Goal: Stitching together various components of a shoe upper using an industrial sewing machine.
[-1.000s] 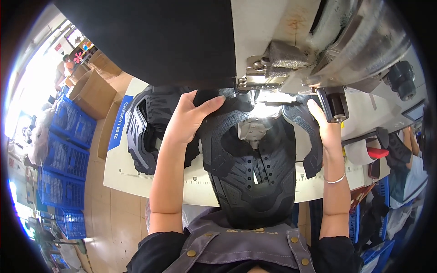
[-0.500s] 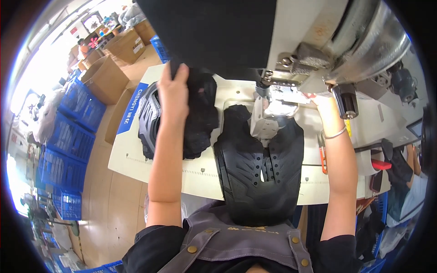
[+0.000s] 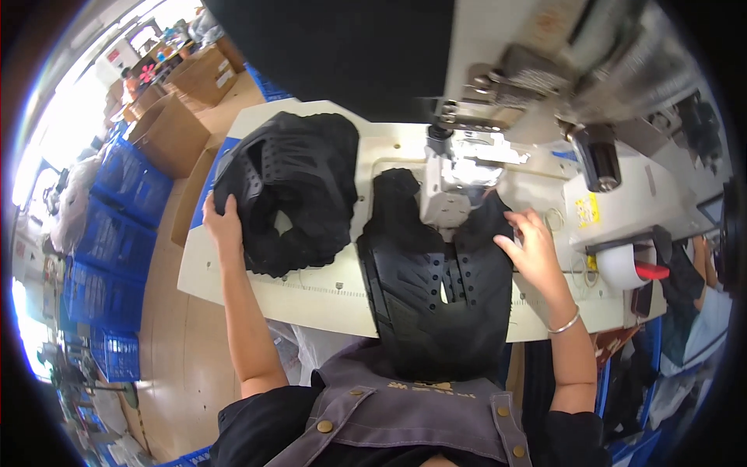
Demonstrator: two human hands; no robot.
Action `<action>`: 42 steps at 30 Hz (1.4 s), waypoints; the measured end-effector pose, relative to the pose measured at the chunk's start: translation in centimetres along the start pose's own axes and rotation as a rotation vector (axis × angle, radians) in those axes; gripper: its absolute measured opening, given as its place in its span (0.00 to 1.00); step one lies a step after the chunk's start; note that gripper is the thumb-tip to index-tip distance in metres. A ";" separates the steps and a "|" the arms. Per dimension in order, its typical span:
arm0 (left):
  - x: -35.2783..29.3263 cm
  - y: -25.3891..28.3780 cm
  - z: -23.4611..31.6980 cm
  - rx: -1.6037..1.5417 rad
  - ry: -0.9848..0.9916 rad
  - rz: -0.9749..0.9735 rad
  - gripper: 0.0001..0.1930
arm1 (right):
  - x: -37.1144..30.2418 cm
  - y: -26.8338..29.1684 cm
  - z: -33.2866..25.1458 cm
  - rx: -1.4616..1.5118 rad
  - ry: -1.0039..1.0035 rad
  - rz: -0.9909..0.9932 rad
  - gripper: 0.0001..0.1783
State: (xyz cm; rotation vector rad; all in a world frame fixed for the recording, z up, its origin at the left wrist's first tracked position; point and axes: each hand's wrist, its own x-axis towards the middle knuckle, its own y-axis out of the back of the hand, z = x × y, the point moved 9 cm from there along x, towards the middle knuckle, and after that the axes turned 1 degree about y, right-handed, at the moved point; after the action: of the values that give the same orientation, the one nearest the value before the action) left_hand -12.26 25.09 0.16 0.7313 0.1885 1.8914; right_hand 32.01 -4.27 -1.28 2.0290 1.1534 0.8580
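Observation:
A black moulded vest panel [image 3: 412,303] with two straps and a row of holes lies under the sewing machine's foot [image 3: 447,198], its near end hanging over the table edge against my apron. The fingertips of my right hand [image 3: 535,253], spread apart, touch the outer edge of its right strap. To the left is a pile of similar black panels [image 3: 311,183], the top one ribbed and tilted. My left hand [image 3: 223,229] grips the left edge of this pile's top panel, thumb on the inner side and fingers outside.
The machine's dark body [image 3: 334,54] overhangs the far side of the white table [image 3: 210,276]. A white bowl-like piece [image 3: 622,268] and a red-handled item [image 3: 652,270] sit at the right. Blue crates [image 3: 105,280] and cardboard boxes [image 3: 171,136] line the left floor.
My left hand has moved from the pile's far side to its near left edge, and the top panel now sits differently. My right hand has come back from beside the machine head to the strap.

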 end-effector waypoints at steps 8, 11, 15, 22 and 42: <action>-9.4 2.9 15.4 0.360 -0.701 0.391 0.16 | 1.3 -0.2 2.0 0.065 -0.178 -0.063 0.27; -15.3 -1.9 15.8 -0.179 -0.541 -0.404 0.01 | 0.7 -0.7 3.2 0.146 -0.282 -0.090 0.21; -24.3 -5.1 16.1 -0.182 -0.392 -1.052 0.09 | 0.4 2.1 -1.8 -0.113 0.204 0.278 0.09; -30.9 -6.4 11.1 0.079 0.200 -1.891 0.30 | 1.0 3.9 -0.3 0.929 -0.194 0.281 0.06; -23.8 -7.1 21.8 -1.236 0.699 -1.267 0.17 | -1.4 1.9 -6.5 1.480 -0.178 -0.047 0.17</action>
State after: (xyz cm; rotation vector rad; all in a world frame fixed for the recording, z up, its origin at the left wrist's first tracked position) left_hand 11.91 3.00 4.86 -0.7929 -0.1040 0.6425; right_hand 27.19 -4.96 3.71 2.9965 1.9931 -0.4674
